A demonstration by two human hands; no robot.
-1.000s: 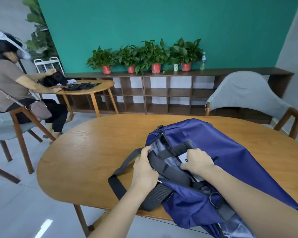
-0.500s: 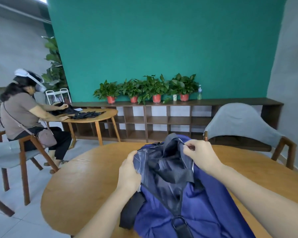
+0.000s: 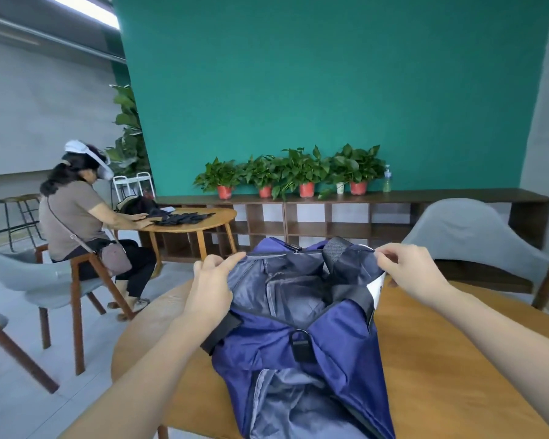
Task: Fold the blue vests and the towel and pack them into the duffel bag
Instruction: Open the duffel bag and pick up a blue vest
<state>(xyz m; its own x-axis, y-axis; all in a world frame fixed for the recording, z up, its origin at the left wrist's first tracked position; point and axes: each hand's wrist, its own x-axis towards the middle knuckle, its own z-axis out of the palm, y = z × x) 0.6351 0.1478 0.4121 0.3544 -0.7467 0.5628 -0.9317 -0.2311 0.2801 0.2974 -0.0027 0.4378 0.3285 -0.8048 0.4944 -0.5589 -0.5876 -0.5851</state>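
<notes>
Wooden table (image 3: pixel 457 359) under duffel bag (image 3: pixel 298 343). My left hand (image 3: pixel 210 289) and right hand (image 3: pixel 415 274) pinch its opening rim, spreading it between them. Bag-opening step; vests, towel not visible. Next probably needs locating them.

I hold the blue duffel bag open with both hands on the wooden table.

My left hand (image 3: pixel 210 288) pinches the left edge of the bag (image 3: pixel 301 340) opening, and my right hand (image 3: pixel 411 274) pinches the right edge, where a white tag (image 3: pixel 377 288) shows. Between them I see the grey lining. The bag lies on the table (image 3: pixel 450 359). Behind it stands a grey chair (image 3: pixel 466 229). At the left, a person (image 3: pixel 76 213) with a headset sits at a small round table (image 3: pixel 200 221). Potted plants (image 3: pixel 295 172) stand on a low shelf (image 3: pixel 425 198) before the green wall (image 3: pixel 330 83).
</notes>
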